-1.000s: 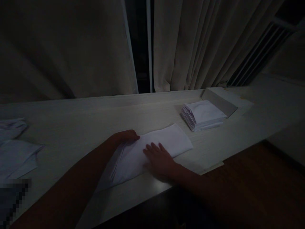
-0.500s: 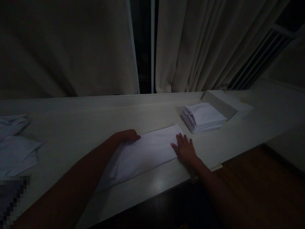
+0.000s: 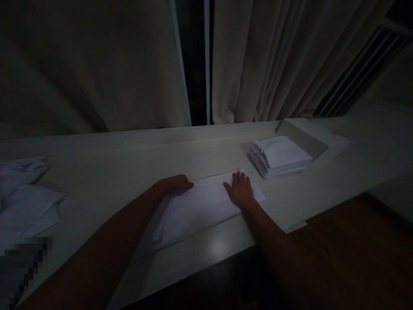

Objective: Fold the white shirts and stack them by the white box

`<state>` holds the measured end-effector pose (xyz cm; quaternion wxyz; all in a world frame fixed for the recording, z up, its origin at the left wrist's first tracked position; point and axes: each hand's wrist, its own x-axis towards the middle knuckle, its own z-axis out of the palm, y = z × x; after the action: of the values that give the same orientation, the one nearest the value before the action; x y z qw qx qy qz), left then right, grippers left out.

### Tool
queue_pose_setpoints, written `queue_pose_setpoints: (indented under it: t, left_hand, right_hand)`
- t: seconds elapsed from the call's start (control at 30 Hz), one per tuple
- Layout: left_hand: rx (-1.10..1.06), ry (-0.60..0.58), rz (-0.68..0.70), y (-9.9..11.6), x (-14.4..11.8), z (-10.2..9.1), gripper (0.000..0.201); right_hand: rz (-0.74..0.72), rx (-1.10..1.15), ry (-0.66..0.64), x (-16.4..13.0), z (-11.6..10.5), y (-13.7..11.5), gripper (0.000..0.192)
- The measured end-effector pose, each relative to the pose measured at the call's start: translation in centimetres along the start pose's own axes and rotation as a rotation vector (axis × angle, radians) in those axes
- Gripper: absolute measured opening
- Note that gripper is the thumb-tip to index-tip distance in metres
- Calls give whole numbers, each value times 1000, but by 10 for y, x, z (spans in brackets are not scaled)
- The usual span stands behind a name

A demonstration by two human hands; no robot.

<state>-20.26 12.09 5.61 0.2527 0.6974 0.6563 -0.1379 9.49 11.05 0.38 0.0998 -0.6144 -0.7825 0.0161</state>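
A folded white cloth [image 3: 206, 204] lies lengthwise on the pale tabletop [image 3: 129, 161], below the middle of the head view. My left hand [image 3: 177, 184] is closed on its upper edge near the left end, the thumb on top and the other fingers mostly hidden. Flat on the cloth near its right end rests my right hand [image 3: 240, 189], fingers spread. Beyond that hand sits a neat stack of folded white cloths [image 3: 280, 155], apart from the cloth under my hands.
Crumpled white cloths [image 3: 30, 202] lie at the far left. Behind the stack is an open flat box or folder [image 3: 306, 133], its kind unclear. Beige curtains [image 3: 129, 64] hang along the back. The table's front edge drops to a dark wooden floor [image 3: 348, 241].
My right hand has slid left and slightly up over the cloth, so the cloth's right end now shows beyond it. The left hand keeps its hold. The view has shifted slightly.
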Motion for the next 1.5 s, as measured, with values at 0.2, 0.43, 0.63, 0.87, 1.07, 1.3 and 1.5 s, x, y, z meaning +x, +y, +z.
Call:
queue_pose_setpoints:
  t: [0.2, 0.43, 0.63, 0.87, 1.07, 1.3, 1.5]
  left_hand:
    - [-6, 15, 15, 4, -5, -3, 57]
    - [-14, 62, 24, 8, -10, 3, 55]
    - [-5, 163, -23, 15, -17, 20, 53]
    - [-6, 202, -39, 22, -31, 24, 50]
    - [-9, 189, -75, 14, -50, 23, 43]
    - [-20, 176, -107, -13, -89, 13, 51]
    - [-114, 479, -86, -33, -190, 60, 77]
  right_hand:
    - [-110, 2, 59, -13, -21, -30, 77]
    - [-512, 128, -16, -47, -21, -95, 57]
    - [-580, 156, 24, -50, -13, -118, 47]
    - [-596, 133, 43, -52, -15, -140, 33]
    - [-598, 57, 29, -54, -20, -143, 30]
    - [-613, 47, 7, -55, -22, -143, 52]
    - [-596, 66, -20, -55, -20, -143, 53]
